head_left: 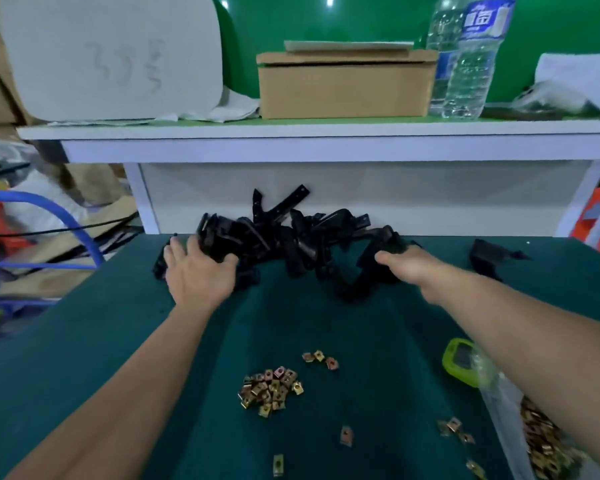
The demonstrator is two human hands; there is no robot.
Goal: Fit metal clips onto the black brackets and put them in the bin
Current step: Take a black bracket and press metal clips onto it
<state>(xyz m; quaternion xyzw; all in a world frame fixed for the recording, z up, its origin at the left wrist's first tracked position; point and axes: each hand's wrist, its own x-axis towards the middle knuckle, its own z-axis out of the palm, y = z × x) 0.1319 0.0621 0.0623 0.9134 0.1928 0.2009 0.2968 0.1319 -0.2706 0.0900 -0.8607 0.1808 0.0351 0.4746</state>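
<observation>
Left hand (194,271) spreads wide against the brackets (284,237); right hand (407,263) lies among them, fingers hidden (grip untellable). The bottle (471,64) has a blue label, unreadable.

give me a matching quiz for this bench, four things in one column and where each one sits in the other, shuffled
1 cardboard box
2 black brackets
3 metal clips
4 water bottles

a heaped on the green table, near side
b on the shelf, right of the box
c piled at the table's far edge
d on the shelf, middle

Pairs: 1-d, 2-c, 3-a, 4-b
</observation>
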